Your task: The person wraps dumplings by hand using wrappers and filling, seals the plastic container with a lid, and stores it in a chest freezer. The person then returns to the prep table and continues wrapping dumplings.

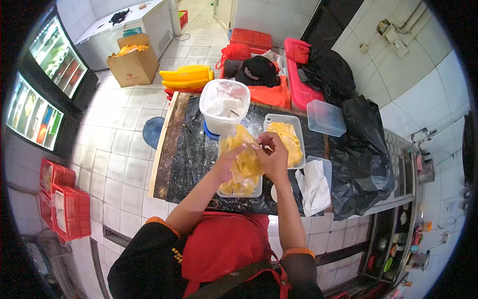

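Note:
Over the work table, my left hand (228, 163) and my right hand (274, 155) both grip a clump of thin yellow dough sheets (245, 144), partly translucent at the edges. Directly below is a clear plastic container (250, 195) with folded yellow pieces (239, 186) in it, partly hidden by my hands. To the right of my right hand, a second clear container (299, 166) holds a heap of yellow dough pieces (289, 141). Beyond my hands stands a white tub (219, 123) with white powder (224, 97) and a small utensil inside.
Black plastic sheeting (172, 169) dusted with powder covers the table. A clear lid (326, 118), white paper (313, 187) and black bags (361, 154) lie to the right. A black cap (257, 71) and red crates (251, 38) are behind. Red baskets (72, 212) stand on the left floor.

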Action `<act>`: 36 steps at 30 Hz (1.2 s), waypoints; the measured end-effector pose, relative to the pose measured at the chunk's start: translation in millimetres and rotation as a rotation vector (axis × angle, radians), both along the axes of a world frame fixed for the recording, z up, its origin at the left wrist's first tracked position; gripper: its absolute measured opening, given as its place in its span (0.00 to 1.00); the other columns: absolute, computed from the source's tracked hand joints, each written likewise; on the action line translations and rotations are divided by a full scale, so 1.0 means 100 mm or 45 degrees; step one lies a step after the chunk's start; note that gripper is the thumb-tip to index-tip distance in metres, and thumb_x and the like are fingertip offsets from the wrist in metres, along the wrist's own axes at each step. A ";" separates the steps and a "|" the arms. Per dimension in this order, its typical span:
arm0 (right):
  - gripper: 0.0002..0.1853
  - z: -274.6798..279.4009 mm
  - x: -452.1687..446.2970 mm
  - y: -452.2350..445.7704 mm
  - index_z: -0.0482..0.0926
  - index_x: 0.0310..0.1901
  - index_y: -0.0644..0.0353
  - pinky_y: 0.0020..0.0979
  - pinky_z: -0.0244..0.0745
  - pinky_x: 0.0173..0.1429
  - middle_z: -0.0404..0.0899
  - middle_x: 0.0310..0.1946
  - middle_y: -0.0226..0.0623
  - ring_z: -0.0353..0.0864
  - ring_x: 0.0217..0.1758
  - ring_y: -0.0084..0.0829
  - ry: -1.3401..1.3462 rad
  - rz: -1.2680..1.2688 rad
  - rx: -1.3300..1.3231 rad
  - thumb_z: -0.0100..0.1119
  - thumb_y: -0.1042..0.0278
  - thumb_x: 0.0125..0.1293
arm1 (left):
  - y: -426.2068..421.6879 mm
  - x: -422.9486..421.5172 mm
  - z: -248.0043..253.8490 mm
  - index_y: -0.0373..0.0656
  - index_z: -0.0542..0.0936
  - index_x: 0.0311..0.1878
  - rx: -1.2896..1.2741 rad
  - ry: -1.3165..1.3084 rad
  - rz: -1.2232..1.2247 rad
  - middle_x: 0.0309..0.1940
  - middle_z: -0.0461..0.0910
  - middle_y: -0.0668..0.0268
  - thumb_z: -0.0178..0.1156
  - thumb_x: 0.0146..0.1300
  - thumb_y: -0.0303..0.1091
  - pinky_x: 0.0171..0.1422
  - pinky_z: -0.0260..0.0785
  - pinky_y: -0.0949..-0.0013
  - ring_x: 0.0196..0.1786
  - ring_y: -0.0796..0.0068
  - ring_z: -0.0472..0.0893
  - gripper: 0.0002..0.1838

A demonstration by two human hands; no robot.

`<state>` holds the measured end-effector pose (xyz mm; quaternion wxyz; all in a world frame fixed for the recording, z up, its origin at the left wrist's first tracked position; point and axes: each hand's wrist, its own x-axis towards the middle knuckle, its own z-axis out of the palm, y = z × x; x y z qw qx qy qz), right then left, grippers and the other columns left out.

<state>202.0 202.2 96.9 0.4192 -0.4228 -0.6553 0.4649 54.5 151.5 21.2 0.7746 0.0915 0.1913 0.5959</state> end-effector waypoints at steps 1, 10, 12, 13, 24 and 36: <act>0.15 -0.02 0.01 -0.02 0.77 0.47 0.60 0.27 0.79 0.47 0.84 0.39 0.34 0.85 0.44 0.25 -0.003 -0.004 -0.005 0.68 0.78 0.58 | -0.02 0.02 0.01 0.42 0.71 0.63 -0.005 -0.003 -0.004 0.55 0.80 0.61 0.58 0.71 0.36 0.61 0.78 0.58 0.54 0.66 0.83 0.20; 0.21 -0.39 0.13 -0.07 0.77 0.53 0.60 0.27 0.78 0.50 0.84 0.43 0.32 0.83 0.44 0.23 -0.032 -0.125 -0.121 0.71 0.74 0.58 | -0.26 0.15 0.25 0.39 0.74 0.60 0.007 0.890 0.228 0.51 0.82 0.63 0.61 0.70 0.33 0.56 0.79 0.63 0.53 0.71 0.83 0.18; 0.23 -0.45 0.10 -0.10 0.78 0.55 0.59 0.27 0.78 0.49 0.84 0.44 0.34 0.83 0.44 0.23 0.211 -0.164 -0.161 0.73 0.72 0.57 | -0.30 0.16 0.28 0.38 0.75 0.60 -0.019 1.059 0.248 0.51 0.82 0.65 0.60 0.71 0.33 0.56 0.77 0.66 0.52 0.73 0.82 0.17; 0.23 -0.40 0.10 -0.11 0.78 0.55 0.59 0.27 0.78 0.49 0.84 0.44 0.34 0.83 0.44 0.23 0.211 -0.164 -0.162 0.73 0.72 0.57 | -0.32 0.16 0.30 0.38 0.75 0.60 -0.019 1.059 0.248 0.51 0.82 0.65 0.60 0.71 0.33 0.56 0.77 0.66 0.52 0.73 0.82 0.17; 0.22 -0.22 0.09 -0.23 0.79 0.54 0.59 0.27 0.78 0.48 0.86 0.40 0.35 0.84 0.42 0.23 0.055 -0.073 -0.140 0.74 0.72 0.57 | -0.44 0.16 0.38 0.36 0.74 0.61 -0.148 0.976 0.060 0.49 0.81 0.64 0.55 0.76 0.41 0.53 0.76 0.71 0.49 0.76 0.82 0.20; 0.21 -0.50 0.41 -0.54 0.76 0.59 0.60 0.25 0.77 0.40 0.88 0.39 0.41 0.83 0.34 0.23 -0.174 -0.121 -0.089 0.67 0.72 0.64 | -0.38 0.02 -0.07 0.39 0.80 0.48 -0.454 0.669 0.480 0.39 0.84 0.62 0.68 0.65 0.37 0.41 0.83 0.62 0.38 0.69 0.86 0.15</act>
